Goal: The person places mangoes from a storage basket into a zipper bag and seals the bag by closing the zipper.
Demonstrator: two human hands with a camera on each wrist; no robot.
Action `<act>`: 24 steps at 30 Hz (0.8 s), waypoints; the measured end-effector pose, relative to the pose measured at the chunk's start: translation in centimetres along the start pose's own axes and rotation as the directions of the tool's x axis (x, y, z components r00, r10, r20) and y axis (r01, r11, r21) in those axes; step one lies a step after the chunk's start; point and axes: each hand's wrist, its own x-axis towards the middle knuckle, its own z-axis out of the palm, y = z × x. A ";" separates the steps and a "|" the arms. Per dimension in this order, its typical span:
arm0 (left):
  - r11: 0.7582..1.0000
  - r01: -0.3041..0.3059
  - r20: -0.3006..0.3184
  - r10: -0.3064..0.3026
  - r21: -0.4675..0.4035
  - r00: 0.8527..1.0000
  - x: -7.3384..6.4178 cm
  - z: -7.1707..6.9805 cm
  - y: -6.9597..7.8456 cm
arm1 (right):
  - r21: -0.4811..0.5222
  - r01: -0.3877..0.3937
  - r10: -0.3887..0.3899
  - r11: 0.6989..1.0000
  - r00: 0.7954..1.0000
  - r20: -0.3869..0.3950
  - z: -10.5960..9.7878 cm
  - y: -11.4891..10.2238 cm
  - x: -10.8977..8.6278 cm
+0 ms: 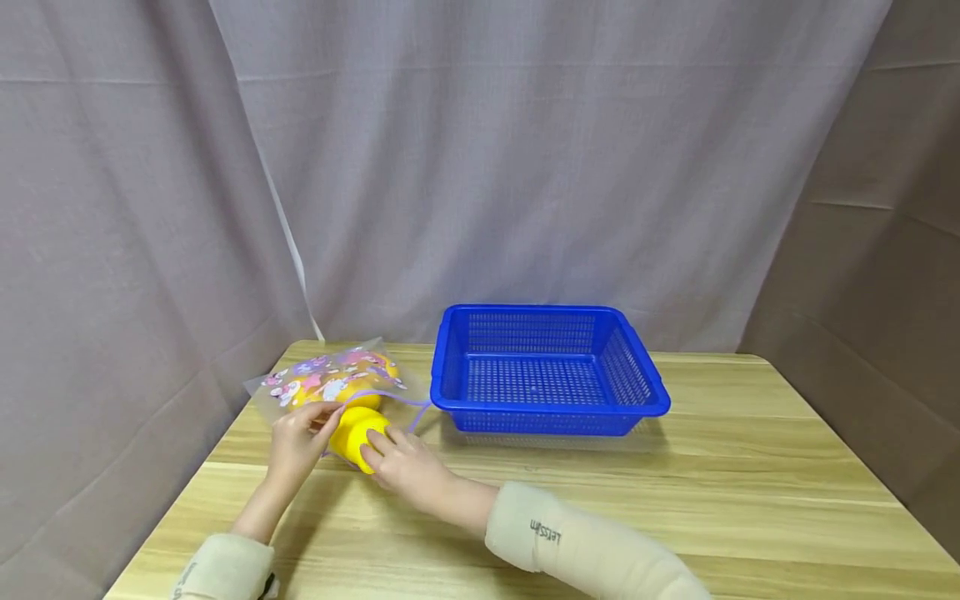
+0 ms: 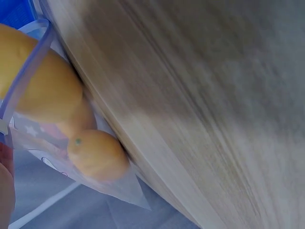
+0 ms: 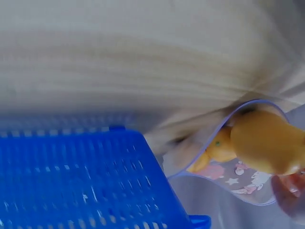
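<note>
A clear zip bag (image 1: pixel 277 404) with cartoon prints lies at the left of the table, its purple-edged mouth facing the person. At that mouth my left hand (image 1: pixel 296 437) pinches the edge between thumb and fingers. My right hand (image 1: pixel 412 473) grips a large, smooth yellow fruit (image 1: pixel 360 429) by its near end. The fruit's far part sits within the bag's opening, as the right wrist view also shows. Deeper in the bag are orange fruits, one orange (image 2: pixel 98 155) with a small green stem spot. The right palm's side of the fruit is hidden.
A blue plastic basket (image 1: pixel 551 408) with perforated walls stands right of the bag, at the back of the wooden table (image 1: pixel 750 467). Its near left corner is close to the bag's purple edge. Grey curtains (image 1: pixel 525 167) hang behind and at the sides.
</note>
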 end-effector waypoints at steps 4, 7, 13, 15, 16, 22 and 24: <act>1.000 0.007 0.000 -0.007 0.001 1.000 -0.2 -0.1 0.1 | -0.134 0.143 -0.157 0.981 0.982 -0.104 0.4 -0.2 0.6; 1.000 0.004 0.011 -0.004 0.006 1.000 -0.2 -0.2 0.1 | -0.183 0.191 -0.216 0.964 0.968 -0.129 1.0 -0.2 1.0; 1.000 0.008 0.025 -0.009 0.020 1.000 0.0 -0.4 0.3 | -0.230 0.191 -0.228 0.954 0.963 -0.144 2.7 0.0 2.0; 1.000 0.007 0.037 -0.007 0.020 0.999 0.0 -0.4 0.2 | -0.238 0.192 -0.228 0.952 0.964 -0.135 3.3 0.1 2.3; 1.000 0.005 0.042 -0.006 0.019 0.999 0.0 -0.5 0.2 | -0.241 0.194 -0.228 0.951 0.966 -0.122 3.6 0.1 2.5; 1.000 -0.010 0.051 0.009 0.020 0.999 0.2 -0.6 -0.1 | -0.254 0.172 -0.188 0.952 0.981 -0.041 5.2 0.2 3.4; 1.000 -0.015 0.050 0.014 0.023 0.999 0.2 -0.8 -0.2 | -0.267 0.162 -0.172 0.950 0.985 -0.016 5.8 0.4 3.4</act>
